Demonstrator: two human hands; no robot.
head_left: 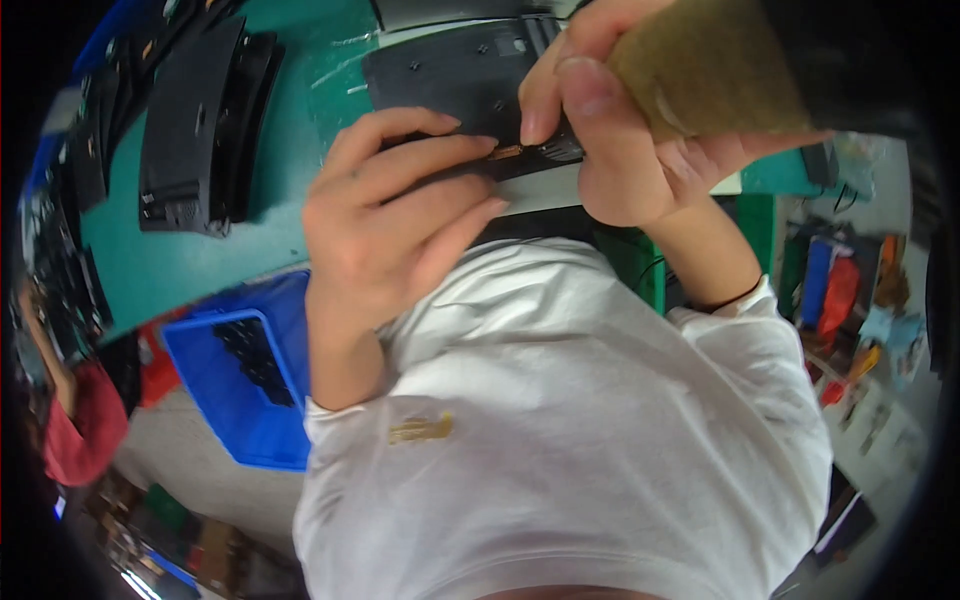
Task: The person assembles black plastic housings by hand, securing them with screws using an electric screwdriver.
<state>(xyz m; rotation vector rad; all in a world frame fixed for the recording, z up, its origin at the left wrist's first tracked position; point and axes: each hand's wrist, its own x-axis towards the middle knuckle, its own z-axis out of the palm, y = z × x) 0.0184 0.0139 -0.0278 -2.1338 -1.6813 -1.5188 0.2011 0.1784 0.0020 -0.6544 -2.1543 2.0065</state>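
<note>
A flat black plastic panel (pixel 450 75) lies on the green table (pixel 300 130), its near edge over my white shirt. My left hand (pixel 390 225) grips that near edge, fingers curled flat on top. My right hand (pixel 620 150) pinches the same edge just to the right, thumb and forefinger beside a small brass-coloured strip (pixel 505 152) on the panel. A tan, felt-like block (pixel 700 65) sits against the back of my right hand; whether the hand holds it I cannot tell.
A stack of curved black panels (pixel 200 120) stands on the table's left. A blue bin (pixel 250 375) holding black parts sits below the table edge. Another person's red sleeve (pixel 80 425) shows at far left. Coloured clutter (pixel 850 300) fills the floor at right.
</note>
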